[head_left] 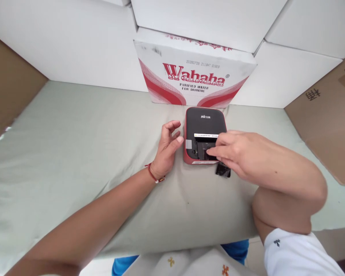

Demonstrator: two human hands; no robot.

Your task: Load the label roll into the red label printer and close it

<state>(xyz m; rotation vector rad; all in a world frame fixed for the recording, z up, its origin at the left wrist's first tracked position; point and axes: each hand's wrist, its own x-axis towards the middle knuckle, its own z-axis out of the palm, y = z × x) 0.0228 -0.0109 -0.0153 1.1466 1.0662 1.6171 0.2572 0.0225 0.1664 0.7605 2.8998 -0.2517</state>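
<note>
A black device with a red rim (205,122) lies on the green cloth, with a recess open near its front edge. Inside that recess is a dark part, touched by a fingertip of my right hand (232,151). The other fingers of this hand are curled over the device's front right corner. A small glossy black piece (223,170) shows on the cloth just under them. My left hand (169,147) rests beside the device's left side, its fingers apart and curved, holding nothing; a red string bracelet is on the wrist.
Behind the device stands a white and red Wahaha carton (195,73). White boxes (89,46) line the back. Brown cardboard (330,115) rises at the right, and more (11,84) at the left. The green cloth (60,142) has wrinkles.
</note>
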